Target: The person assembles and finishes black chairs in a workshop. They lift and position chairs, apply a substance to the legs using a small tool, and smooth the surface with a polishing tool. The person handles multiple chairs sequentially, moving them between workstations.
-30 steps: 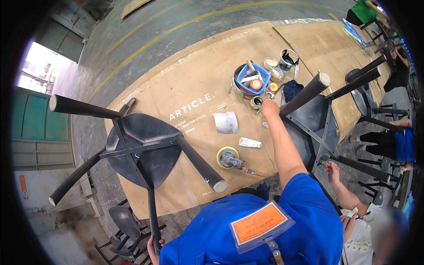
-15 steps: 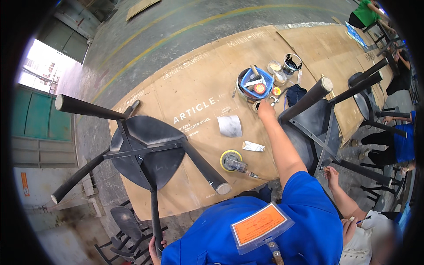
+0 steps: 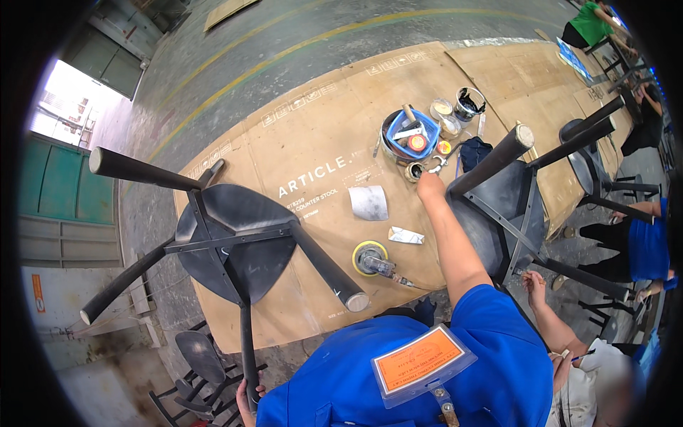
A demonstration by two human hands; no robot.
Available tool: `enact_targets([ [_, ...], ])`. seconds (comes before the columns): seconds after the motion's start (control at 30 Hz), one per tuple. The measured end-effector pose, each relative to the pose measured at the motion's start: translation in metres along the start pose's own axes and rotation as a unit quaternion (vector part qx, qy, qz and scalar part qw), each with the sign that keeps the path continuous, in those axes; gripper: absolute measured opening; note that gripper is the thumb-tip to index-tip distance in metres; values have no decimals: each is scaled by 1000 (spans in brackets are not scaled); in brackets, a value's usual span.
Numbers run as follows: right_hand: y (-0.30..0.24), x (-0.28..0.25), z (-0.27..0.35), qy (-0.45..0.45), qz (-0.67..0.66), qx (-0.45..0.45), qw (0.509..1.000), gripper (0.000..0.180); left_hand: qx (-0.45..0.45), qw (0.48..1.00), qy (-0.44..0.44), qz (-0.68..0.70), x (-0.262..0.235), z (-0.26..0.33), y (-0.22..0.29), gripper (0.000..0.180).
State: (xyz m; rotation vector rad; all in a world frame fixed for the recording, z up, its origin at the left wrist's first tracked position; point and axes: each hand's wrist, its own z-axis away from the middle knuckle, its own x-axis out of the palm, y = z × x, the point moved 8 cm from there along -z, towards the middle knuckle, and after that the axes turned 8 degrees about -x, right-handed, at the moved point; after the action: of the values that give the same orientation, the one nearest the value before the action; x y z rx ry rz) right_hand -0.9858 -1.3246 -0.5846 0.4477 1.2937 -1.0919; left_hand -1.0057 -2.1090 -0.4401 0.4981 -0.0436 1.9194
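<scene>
Head view: nearest is the person's blue shirt (image 3: 334, 370), with an orange badge (image 3: 420, 361) in a clear sleeve. By its left side, the left hand (image 3: 250, 396) is wrapped around the lower end of a stool leg (image 3: 247, 345), fingers on one side and palm on the other. That leg belongs to the left stool (image 3: 265, 267), black and upturned, its seat lying on brown cardboard (image 3: 284, 142) and crossed braces showing on the underside. Pale dust marks the seat. At the lower right, a co-worker in white (image 3: 587, 384) has one hand (image 3: 535, 288) near the right stool (image 3: 482, 217), also black and upturned.

Between the stools lie a sander (image 3: 371, 259) with a yellow-rimmed pad, a folded white paper (image 3: 406, 235) and a smudged abrasive sheet (image 3: 368, 203). Just beyond them, the right hand (image 3: 430, 187) reaches, knuckles up, beside a small jar (image 3: 413, 172); its fingertips are hidden, so I cannot tell whether they pinch anything.

Past the jar stands a bucket (image 3: 388, 148) with a blue basin (image 3: 435, 136) of tools and tins set on it. A dark cloth (image 3: 474, 154) lies to its right; farther back is a black-smeared paint pot (image 3: 469, 104). Across the floor run yellow lines (image 3: 284, 55), and a person in green (image 3: 589, 25) is at the far upper right.
</scene>
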Motion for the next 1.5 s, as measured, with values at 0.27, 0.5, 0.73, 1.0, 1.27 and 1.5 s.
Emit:
enact_targets([
  [0.27,7,-3,14,31,-45,7,998,28,-23,1000,-1,-13,18,8,-8,52],
  [0.5,20,-23,47,121,-139,-5,983,26,-65,996,-46,35,12,-5,-19,51],
  [0.73,43,0,93,152,-342,-54,926,34,-60,998,-13,-8,19,-12,-32,49],
  [1.0,38,85,240,-67,-451,-32,889,22,-3,998,23,-57,29,-9,-22,46],
  [1.27,-172,164,309,-243,-493,-192,813,24,17,995,-1,-102,42,-11,-19,51],
  [1.5,-365,151,248,2,-429,-406,807,33,28,992,-33,-115,47,-10,-18,54],
])
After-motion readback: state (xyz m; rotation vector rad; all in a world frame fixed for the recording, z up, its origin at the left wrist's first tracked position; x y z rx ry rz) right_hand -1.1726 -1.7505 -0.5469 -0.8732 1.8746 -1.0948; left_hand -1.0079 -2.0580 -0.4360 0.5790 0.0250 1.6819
